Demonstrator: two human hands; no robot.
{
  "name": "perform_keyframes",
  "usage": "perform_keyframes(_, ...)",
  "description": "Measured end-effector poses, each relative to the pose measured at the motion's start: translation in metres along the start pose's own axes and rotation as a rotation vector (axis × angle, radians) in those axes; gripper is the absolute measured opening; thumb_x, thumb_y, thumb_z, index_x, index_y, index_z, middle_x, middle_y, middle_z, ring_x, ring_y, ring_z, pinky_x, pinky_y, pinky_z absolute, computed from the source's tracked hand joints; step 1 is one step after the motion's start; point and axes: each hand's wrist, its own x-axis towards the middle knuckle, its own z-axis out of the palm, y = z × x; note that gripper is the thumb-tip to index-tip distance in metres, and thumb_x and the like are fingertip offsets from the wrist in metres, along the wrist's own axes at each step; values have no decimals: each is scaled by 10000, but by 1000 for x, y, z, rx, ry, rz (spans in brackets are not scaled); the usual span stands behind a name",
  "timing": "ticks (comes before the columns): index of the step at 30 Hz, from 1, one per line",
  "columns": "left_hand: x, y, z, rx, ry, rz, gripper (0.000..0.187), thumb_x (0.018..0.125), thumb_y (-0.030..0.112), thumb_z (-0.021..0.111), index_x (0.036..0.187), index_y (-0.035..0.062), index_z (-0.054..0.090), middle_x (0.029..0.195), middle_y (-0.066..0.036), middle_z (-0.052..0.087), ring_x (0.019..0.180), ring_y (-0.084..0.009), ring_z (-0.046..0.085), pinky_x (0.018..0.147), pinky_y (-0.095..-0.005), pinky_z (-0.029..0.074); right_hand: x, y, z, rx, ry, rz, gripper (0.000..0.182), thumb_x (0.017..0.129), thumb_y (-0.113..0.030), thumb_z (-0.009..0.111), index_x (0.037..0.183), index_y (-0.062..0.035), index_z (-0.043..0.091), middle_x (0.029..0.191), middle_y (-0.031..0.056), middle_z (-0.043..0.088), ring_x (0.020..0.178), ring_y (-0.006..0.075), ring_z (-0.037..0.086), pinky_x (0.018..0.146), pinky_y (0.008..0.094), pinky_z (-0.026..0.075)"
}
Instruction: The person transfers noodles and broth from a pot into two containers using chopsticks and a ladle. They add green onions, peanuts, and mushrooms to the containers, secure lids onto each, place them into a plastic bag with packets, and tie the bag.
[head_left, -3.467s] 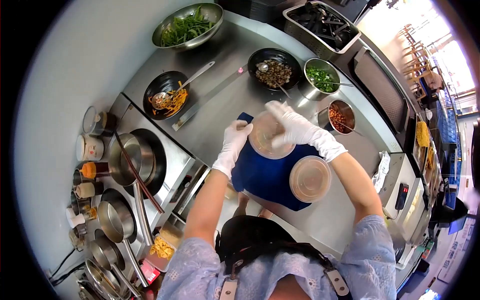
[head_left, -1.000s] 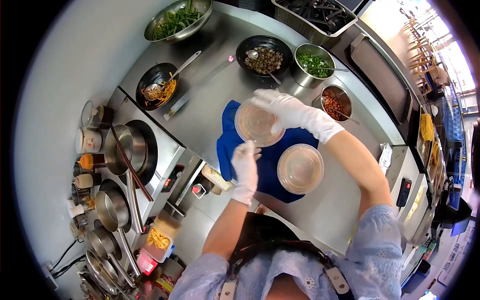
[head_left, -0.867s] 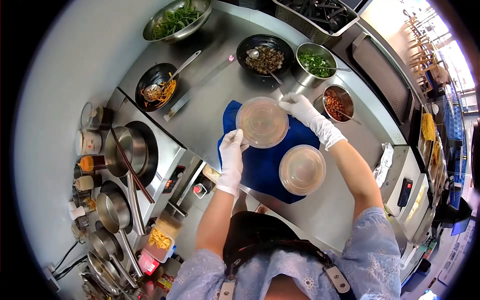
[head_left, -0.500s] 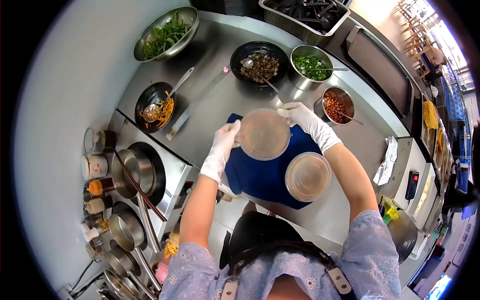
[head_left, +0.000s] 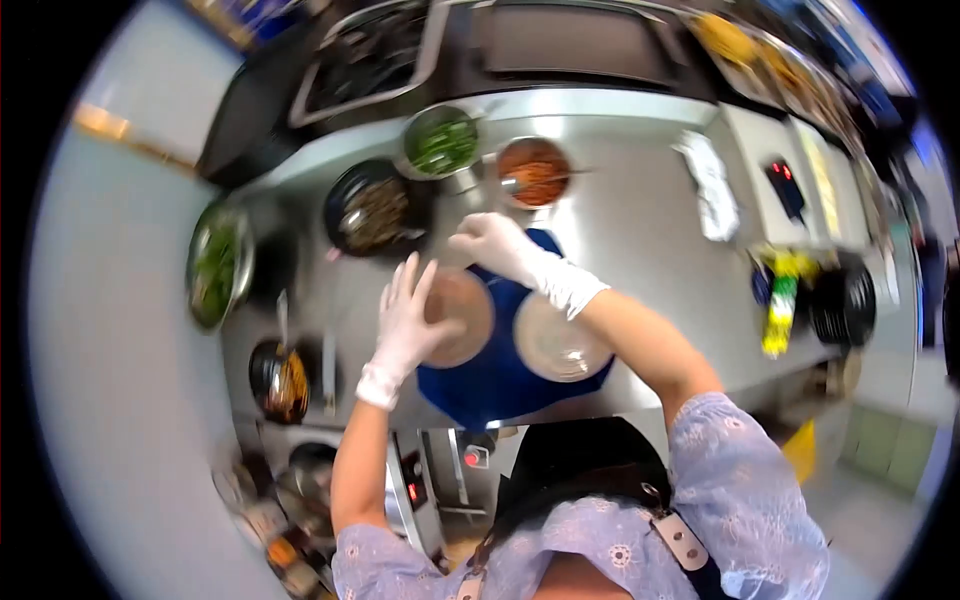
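My left hand (head_left: 405, 325), in a white glove, has its fingers spread over the left side of a round clear plastic container (head_left: 465, 310). That container sits on a dark blue cloth (head_left: 480, 390). A second round container (head_left: 562, 338) lies to its right on the same cloth. My right hand (head_left: 497, 248), also gloved, is curled closed just beyond the first container, near the cloth's back edge. Blur hides whether anything is between its fingers. Beyond it stand a black bowl of brown chopped food (head_left: 375, 215), a pot of chopped greens (head_left: 443, 145) and a pot of reddish diced food (head_left: 535, 170).
At far left are a metal bowl of green leaves (head_left: 215, 265) and a black bowl of orange strips (head_left: 285, 385). A crumpled white packet (head_left: 710, 185) lies on the right, before a white box (head_left: 765, 180). A yellow-green bottle (head_left: 782, 305) stands near the right edge.
The view has turned right. The container held between both hands is now down on the cloth. My left fingers have spread, and my right hand has come off the rim, curled.
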Motion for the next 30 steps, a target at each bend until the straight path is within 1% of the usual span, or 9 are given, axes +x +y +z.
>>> perform_keyframes(4,17,15,3,-2,-327,150,1005,507,283,828,1367,33,372,1416,-251,328,1307,-406,319,1050,-437,330,-120,-31,-89,36,213,-141,255,869,-233,578,974,-11,651,923,157,661,883,250,625,806,339,478)
perform_keyframes(9,24,32,3,53,-491,132,1101,511,257,822,1409,-15,245,1450,-293,228,1325,-427,276,1069,-431,311,-259,25,-148,240,366,174,227,876,-203,579,970,-6,639,920,128,661,887,213,617,815,313,473)
perform_keyframes(14,24,27,13,312,-630,34,1274,459,392,822,1456,43,110,1496,-254,154,1368,-399,211,1058,-525,276,-416,118,-205,523,1175,602,130,858,-154,612,845,-28,641,749,22,622,710,101,549,669,270,462)
perform_keyframes(17,22,113,-9,746,-640,-56,1088,564,321,795,1428,23,204,1449,-235,276,1322,-352,320,1062,-424,319,-521,289,-231,650,1613,621,67,852,-63,554,853,-55,620,647,5,566,530,76,486,471,241,401)
perform_keyframes(20,11,156,-25,694,-521,-213,931,709,509,730,1382,5,331,1394,-255,388,1277,-388,383,1024,-374,359,-591,434,-255,662,1631,945,205,778,5,589,975,-50,600,707,47,591,533,116,530,467,260,424)
perform_keyframes(22,-15,233,-22,568,-190,-332,668,698,511,721,1082,-26,619,1010,-248,650,912,-350,632,862,-436,473,-619,499,-263,530,1508,1124,321,746,-6,630,1064,-35,600,816,93,645,669,182,612,575,297,489)
perform_keyframes(24,-23,309,-10,587,-306,-552,554,786,496,633,971,-24,677,846,-249,661,866,-359,636,791,-429,476,-618,496,-293,531,1399,1136,460,686,-98,739,1125,-63,607,1055,138,651,1009,237,608,891,329,465)
perform_keyframes(28,-47,400,68,-20,-554,-342,445,848,445,606,1063,63,681,1014,-172,681,866,-314,652,838,-416,465,-579,527,-321,816,1495,705,615,695,-16,732,1266,-34,505,1188,120,602,1055,212,579,930,290,453)
perform_keyframes(30,-54,400,131,-307,-823,-358,522,778,140,681,1256,15,512,1163,-162,607,1080,-221,577,922,-325,448,-553,581,-324,796,1581,646,546,696,-16,715,1218,-43,557,1131,124,632,998,213,605,887,298,468)
